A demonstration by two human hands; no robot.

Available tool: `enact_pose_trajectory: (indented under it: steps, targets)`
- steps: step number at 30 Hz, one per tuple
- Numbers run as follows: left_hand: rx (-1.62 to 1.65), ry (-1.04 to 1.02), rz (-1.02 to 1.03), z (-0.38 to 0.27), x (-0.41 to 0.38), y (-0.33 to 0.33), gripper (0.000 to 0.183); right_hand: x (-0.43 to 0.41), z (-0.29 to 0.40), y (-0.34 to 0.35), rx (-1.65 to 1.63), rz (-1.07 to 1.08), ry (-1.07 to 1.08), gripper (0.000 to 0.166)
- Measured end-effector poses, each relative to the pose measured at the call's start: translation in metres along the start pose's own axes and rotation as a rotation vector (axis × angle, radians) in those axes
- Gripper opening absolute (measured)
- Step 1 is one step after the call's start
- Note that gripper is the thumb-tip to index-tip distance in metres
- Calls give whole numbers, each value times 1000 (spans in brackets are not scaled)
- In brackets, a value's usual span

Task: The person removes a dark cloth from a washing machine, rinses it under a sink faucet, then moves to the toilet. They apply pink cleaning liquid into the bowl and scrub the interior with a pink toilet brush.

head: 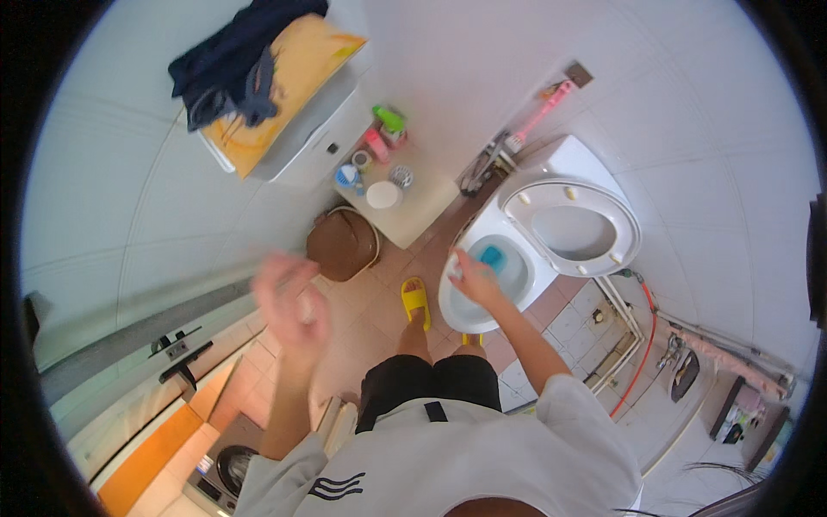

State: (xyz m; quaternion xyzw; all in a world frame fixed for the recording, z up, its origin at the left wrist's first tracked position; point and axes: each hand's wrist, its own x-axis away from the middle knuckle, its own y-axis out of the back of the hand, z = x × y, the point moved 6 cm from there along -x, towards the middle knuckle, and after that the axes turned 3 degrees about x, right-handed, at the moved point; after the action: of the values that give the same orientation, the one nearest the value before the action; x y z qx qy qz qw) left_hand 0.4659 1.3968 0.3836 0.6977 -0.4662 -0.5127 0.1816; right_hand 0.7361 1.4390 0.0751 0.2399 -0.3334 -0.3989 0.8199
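Note:
My left hand (pixel 294 302) is raised at the left, blurred by motion; whether it holds anything does not show. Below it in the picture a bare forearm leads back to a grey-white sleeve. My right hand (pixel 475 278) appears over the front of the white toilet bowl (pixel 465 310), its fingers bent. Something pale shows at its fingertips, too unclear to name. Blue water (pixel 492 257) stands in the bowl. The toilet seat and lid (pixel 627 239) are raised against the cistern (pixel 572 158).
A brown lidded bin (pixel 342 249) stands beside a low cream table (pixel 423 200) with bottles and tubs. A pink-handled brush (pixel 549 106) hangs on the wall. Clothes (pixel 239 71) lie over a white appliance (pixel 310 142). A red hose (pixel 646 349) runs by the sink (pixel 665 413). A washing machine (pixel 226 459) stands beyond the doorway.

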Motion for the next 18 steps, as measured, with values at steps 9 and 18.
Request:
enact_pose_trajectory:
  steps: [9, 18]
  targets:
    - [344, 523, 93, -3, 123, -39, 33, -297, 111, -6, 374, -193, 53, 53]
    - [259, 792, 23, 43, 171, -9, 26, -345, 114, -33, 423, -158, 113, 29]
